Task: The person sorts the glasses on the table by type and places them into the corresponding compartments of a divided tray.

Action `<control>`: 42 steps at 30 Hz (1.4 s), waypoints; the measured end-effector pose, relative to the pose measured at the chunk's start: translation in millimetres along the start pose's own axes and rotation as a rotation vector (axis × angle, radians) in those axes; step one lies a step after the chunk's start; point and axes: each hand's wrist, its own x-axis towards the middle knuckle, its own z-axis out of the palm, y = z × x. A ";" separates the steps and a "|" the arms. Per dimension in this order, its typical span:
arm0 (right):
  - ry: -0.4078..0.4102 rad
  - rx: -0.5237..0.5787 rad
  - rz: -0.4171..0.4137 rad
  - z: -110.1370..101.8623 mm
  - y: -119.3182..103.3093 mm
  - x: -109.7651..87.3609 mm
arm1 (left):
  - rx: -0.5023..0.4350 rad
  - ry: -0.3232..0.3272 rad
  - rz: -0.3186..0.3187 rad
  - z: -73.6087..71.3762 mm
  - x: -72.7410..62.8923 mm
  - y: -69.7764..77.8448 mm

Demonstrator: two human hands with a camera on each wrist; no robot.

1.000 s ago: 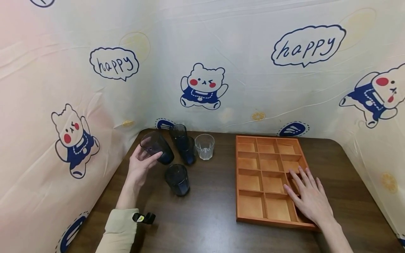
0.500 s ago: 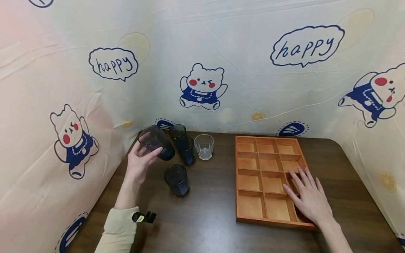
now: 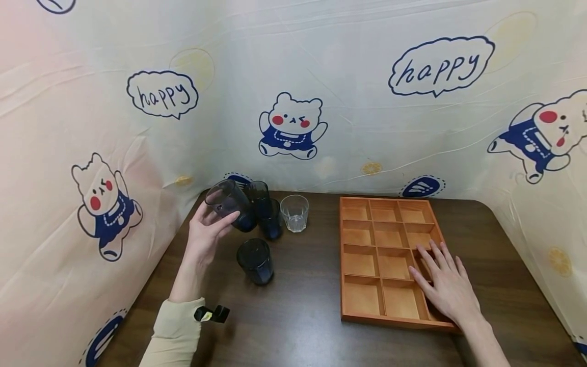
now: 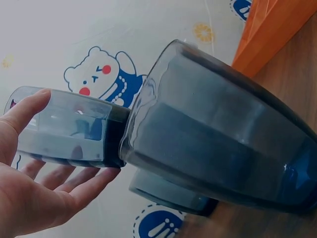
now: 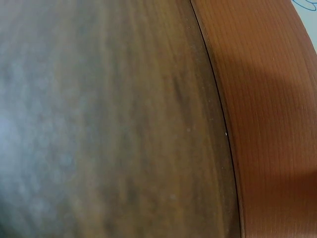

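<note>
My left hand (image 3: 205, 235) holds a dark blue drinking glass (image 3: 231, 204) tilted, its mouth toward upper left. In the left wrist view the thumb lies on one side of this glass (image 4: 74, 126) and the fingers on the other. Its base overlaps two more dark blue glasses, a rear one (image 3: 259, 196) and a front one (image 3: 274, 224). Nearer to me stands another dark blue glass (image 3: 256, 261), upright. My right hand (image 3: 447, 285) rests with spread fingers on the right side of a wooden compartment tray (image 3: 341, 260).
A clear glass (image 3: 295, 214) stands upright to the right of the dark ones. Brown tabletop (image 3: 302, 306) lies between the glasses and the tray. A printed cloth (image 3: 353, 127) hangs along the back and both sides. A dark device (image 3: 213, 313) sits at the left cuff.
The left hand has lifted the tilted glass a little and shifted it away from me, then rightward to the other dark glasses. My right hand stays put on the tray.
</note>
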 end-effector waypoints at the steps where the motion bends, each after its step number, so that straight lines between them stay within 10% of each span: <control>1: -0.001 0.000 0.000 -0.1 -0.2 0.1 | 0.003 0.000 0.000 0.8 -0.3 0.5; 42: -0.004 0.005 0.008 -1.7 -0.1 -0.2 | 0.012 -0.218 -0.005 84.4 -25.2 15.8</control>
